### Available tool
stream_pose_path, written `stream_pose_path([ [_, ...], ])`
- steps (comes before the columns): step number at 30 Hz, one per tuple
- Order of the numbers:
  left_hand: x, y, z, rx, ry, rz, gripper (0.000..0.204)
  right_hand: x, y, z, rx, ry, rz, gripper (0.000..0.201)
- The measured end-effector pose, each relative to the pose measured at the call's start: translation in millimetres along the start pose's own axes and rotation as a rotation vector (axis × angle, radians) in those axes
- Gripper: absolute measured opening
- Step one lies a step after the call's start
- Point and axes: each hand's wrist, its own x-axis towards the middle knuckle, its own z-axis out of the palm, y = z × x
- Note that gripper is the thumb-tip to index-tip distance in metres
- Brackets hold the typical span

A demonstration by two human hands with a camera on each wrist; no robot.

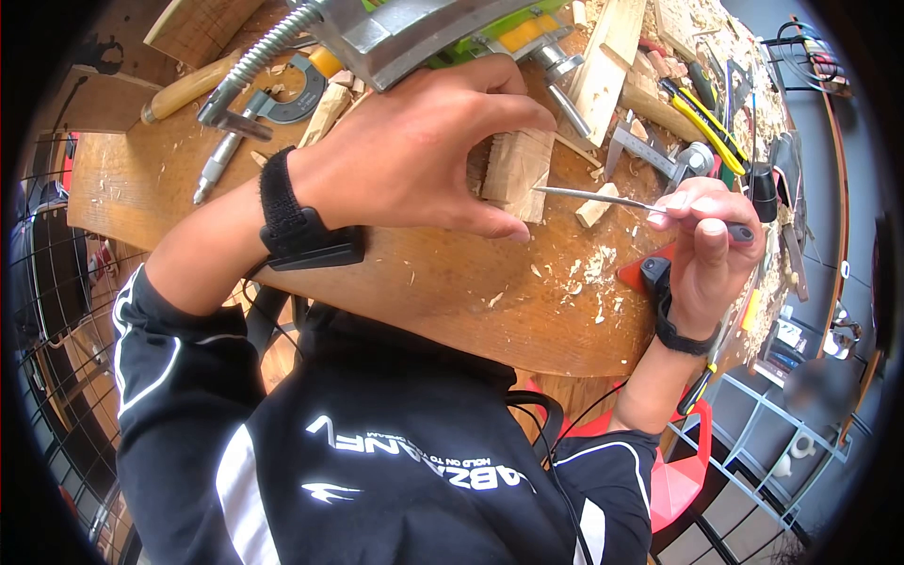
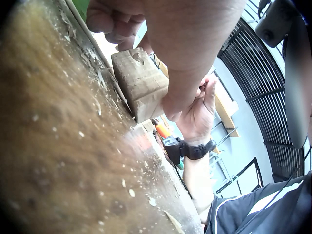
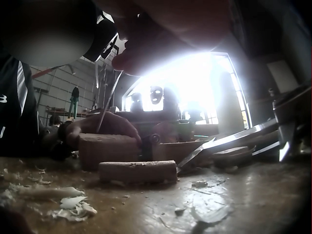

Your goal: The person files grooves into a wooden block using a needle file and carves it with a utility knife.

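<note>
On the wooden table stands a squared block of pale wood. My left hand grips it, thumb on the near side and fingers curved round the far side. In the left wrist view the block shows tool marks on its faces. My right hand holds a slim metal file by its dark handle. The file's tip points left, right at the block's edge. Seen from the right wrist, the file slants down toward the block's top. A small wood offcut lies just right of the block.
A metal vise looms behind my left hand, with a micrometer beside it. Calipers and a yellow-handled tool lie at the back right. Wood shavings are scattered near the right hand.
</note>
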Motion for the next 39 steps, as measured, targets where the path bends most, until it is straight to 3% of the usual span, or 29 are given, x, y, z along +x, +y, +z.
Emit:
stream_pose_path([
  [39, 0.5, -1.2, -0.3, 0.008, -0.012, -0.003, 0.074, 0.1, 0.9, -1.1, -0.014, 0.017, -0.020, 0.020],
])
